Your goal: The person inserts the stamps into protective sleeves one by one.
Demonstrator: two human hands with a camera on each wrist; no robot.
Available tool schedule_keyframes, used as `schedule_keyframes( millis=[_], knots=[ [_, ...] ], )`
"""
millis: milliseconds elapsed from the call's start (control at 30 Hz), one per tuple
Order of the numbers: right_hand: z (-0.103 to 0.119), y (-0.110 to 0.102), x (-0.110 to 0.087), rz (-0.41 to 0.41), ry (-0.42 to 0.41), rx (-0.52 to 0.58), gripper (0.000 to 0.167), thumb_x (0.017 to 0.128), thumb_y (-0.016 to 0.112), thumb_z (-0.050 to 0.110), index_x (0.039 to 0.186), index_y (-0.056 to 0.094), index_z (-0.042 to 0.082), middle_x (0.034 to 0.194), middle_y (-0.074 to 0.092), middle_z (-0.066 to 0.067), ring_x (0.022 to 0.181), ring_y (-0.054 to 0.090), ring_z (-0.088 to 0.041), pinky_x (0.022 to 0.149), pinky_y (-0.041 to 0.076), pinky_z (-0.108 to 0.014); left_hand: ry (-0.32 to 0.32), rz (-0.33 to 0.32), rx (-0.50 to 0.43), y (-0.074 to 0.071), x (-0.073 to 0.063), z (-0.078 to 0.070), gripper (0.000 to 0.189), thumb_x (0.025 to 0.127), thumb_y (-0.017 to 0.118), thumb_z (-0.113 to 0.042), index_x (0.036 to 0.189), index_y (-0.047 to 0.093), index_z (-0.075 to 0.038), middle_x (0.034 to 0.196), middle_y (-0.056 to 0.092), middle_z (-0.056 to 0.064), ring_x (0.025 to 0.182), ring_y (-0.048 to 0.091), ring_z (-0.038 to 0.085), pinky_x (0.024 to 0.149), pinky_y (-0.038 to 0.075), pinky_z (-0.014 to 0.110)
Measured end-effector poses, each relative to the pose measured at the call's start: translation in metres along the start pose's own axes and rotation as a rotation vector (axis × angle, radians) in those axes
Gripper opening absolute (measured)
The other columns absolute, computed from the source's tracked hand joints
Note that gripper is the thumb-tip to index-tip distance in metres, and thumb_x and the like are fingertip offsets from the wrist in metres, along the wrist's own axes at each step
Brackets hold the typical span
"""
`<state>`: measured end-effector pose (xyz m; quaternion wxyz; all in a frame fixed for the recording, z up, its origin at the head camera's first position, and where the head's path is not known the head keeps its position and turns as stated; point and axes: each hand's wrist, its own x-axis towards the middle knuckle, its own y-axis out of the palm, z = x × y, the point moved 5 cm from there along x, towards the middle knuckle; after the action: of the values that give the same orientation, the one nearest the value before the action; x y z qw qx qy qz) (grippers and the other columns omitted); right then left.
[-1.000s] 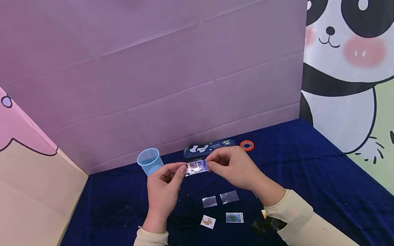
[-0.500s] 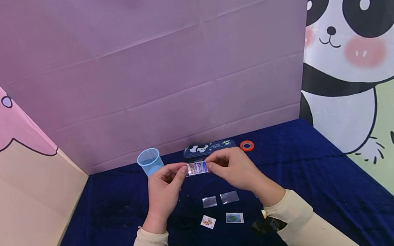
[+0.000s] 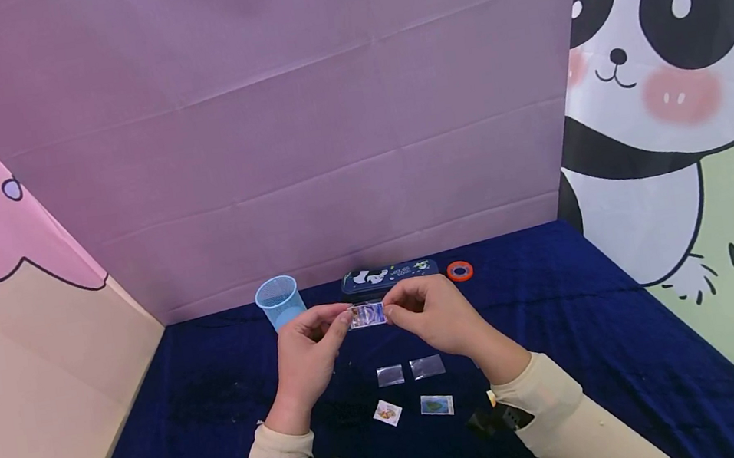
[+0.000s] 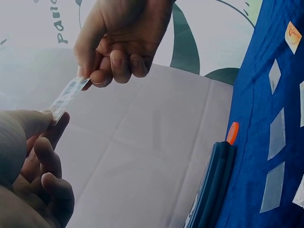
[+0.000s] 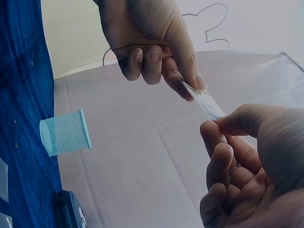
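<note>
A small printed stamp in a clear plastic sleeve (image 3: 367, 315) is held up above the table between both hands. My left hand (image 3: 307, 353) pinches its left end between thumb and forefinger. At the other end, my right hand (image 3: 437, 312) pinches it the same way. In the left wrist view the sleeved stamp (image 4: 68, 100) appears as a thin tilted strip, its print hard to read. Below the hands lie two clear sleeves, a left one (image 3: 389, 375) and a right one (image 3: 427, 366). Nearer the front are a light stamp (image 3: 387, 413) and a blue-green stamp (image 3: 436, 405).
A light blue mesh cup (image 3: 279, 298) stands at the back left. Behind the hands lies a dark blue pencil case (image 3: 389, 276) with a panda print, next to an orange tape roll (image 3: 460, 271). Another sleeve (image 4: 275, 76) and an orange-printed stamp (image 4: 293, 37) lie on the blue cloth.
The sleeved stamp has tilted slightly, so its glare has faded and its print shows more clearly. Both hands keep their pinch and have barely shifted.
</note>
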<state>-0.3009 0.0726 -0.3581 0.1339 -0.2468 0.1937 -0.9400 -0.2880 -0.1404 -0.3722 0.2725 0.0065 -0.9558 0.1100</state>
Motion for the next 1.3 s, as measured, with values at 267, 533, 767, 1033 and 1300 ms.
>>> schedule_keyframes(
  millis=[267,533,767,1033,1300],
  knots=[
    [0.001,0.001,0.000,0.004,-0.006,0.000,0.005,0.099,0.073,0.013,0.099,0.078,0.015,0.083,0.070,0.001,0.069,0.060,-0.019,0.061,0.049,-0.028,-0.022,0.012,-0.011,0.001,-0.004,-0.030,0.011,0.097,0.072,-0.001,0.105,0.079,0.002,0.076,0.065,0.025,0.057,0.050,0.010,0.052,0.042,0.020],
    [0.000,0.000,0.000,0.013,-0.003,-0.012,0.009,0.099,0.073,0.012,0.103,0.081,0.014,0.087,0.073,0.005,0.072,0.062,-0.018,0.065,0.052,-0.029,-0.029,0.019,-0.015,0.002,-0.004,-0.032,0.010,0.097,0.073,-0.001,0.104,0.079,0.001,0.078,0.067,0.020,0.058,0.051,0.010,0.053,0.044,0.021],
    [-0.003,0.000,0.001,0.018,0.000,0.001,0.007,0.099,0.073,0.013,0.101,0.081,0.013,0.086,0.073,0.004,0.074,0.065,-0.017,0.066,0.054,-0.030,-0.050,0.025,-0.004,0.002,0.000,-0.005,0.011,0.097,0.073,-0.001,0.106,0.080,0.000,0.078,0.068,0.014,0.058,0.052,0.012,0.052,0.044,0.021],
    [-0.002,0.001,0.000,0.013,0.015,0.010,0.008,0.099,0.073,0.013,0.100,0.081,0.014,0.086,0.073,0.003,0.074,0.064,-0.019,0.066,0.053,-0.029,-0.003,0.029,-0.027,0.001,-0.001,0.003,0.009,0.098,0.076,-0.013,0.104,0.081,-0.009,0.077,0.068,0.011,0.058,0.054,0.015,0.051,0.045,0.023],
    [-0.003,0.001,0.000,0.009,0.018,0.002,0.008,0.099,0.073,0.013,0.102,0.081,0.013,0.086,0.072,0.003,0.072,0.061,-0.018,0.063,0.051,-0.028,0.024,0.047,-0.046,0.001,0.000,0.004,0.007,0.098,0.076,-0.014,0.102,0.079,-0.010,0.076,0.067,0.012,0.056,0.051,0.014,0.049,0.042,0.025]
  ],
)
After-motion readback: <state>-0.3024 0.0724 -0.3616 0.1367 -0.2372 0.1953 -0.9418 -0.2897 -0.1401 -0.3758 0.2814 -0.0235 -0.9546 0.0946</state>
